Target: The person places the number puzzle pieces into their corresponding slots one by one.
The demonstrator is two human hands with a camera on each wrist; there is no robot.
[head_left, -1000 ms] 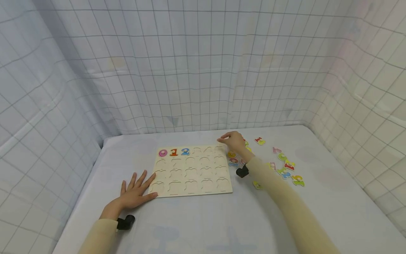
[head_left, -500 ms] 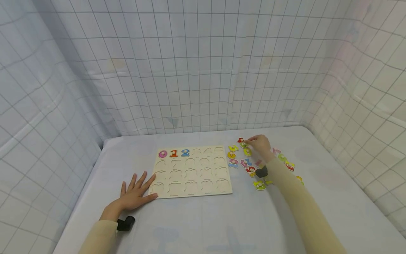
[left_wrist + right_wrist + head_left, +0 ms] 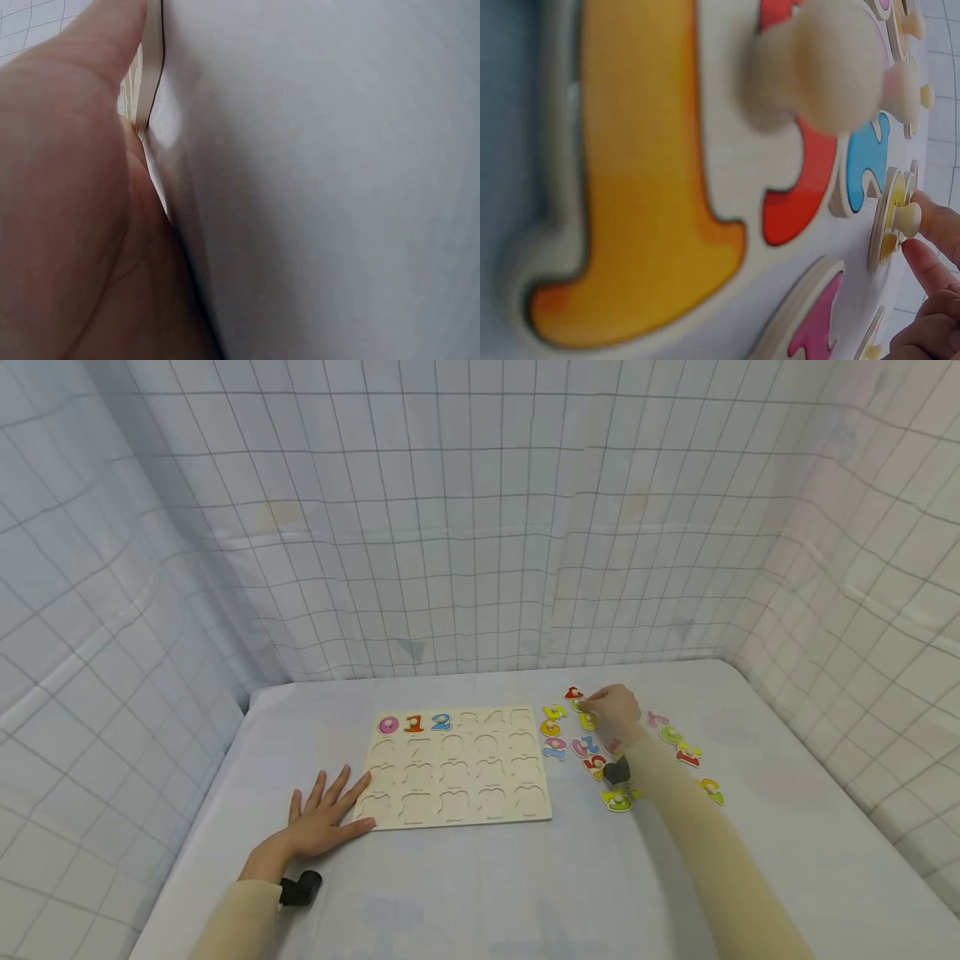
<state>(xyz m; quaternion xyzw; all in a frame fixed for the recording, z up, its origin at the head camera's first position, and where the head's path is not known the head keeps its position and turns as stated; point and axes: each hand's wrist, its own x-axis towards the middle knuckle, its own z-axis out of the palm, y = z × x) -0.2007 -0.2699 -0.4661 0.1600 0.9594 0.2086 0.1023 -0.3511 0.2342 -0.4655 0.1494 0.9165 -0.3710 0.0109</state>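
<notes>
**Ana:** Fingers of the left hand (image 3: 324, 818) lie spread and flat on the white table (image 3: 465, 893), their tips against the near left corner of the pale wooden puzzle board with number-shaped recesses (image 3: 457, 768); I read that as bracing, so the board does not slide. The left wrist view shows the same: the palm (image 3: 67, 225) down on the cloth, the board's thin edge (image 3: 152, 67) beside a fingertip; nothing is gripped there.

**Ben:** Agreed; and the right hand (image 3: 617, 708) is out over the loose coloured wooden number pieces (image 3: 592, 752) scattered to the right of the board, well apart from it. Its fingers are curled; in the right wrist view two fingertips (image 3: 930, 255) close on the small wooden peg of a yellow number piece (image 3: 891, 225), a pinch by the knob, which is how these pieces are made to be lifted; whether it has left the table I cannot tell.

**Ana:** On the board only the pink 0 (image 3: 387, 725), orange 1 (image 3: 413, 723) and blue 2 (image 3: 441, 722) sit in the top row; the other recesses are bare.

**Ben:** Against a second ago: the right hand was at the board's top right corner then; half a second ago it had crossed to the pile, and now it has barely shifted; the left hand and the three seated numbers are unchanged.
</notes>
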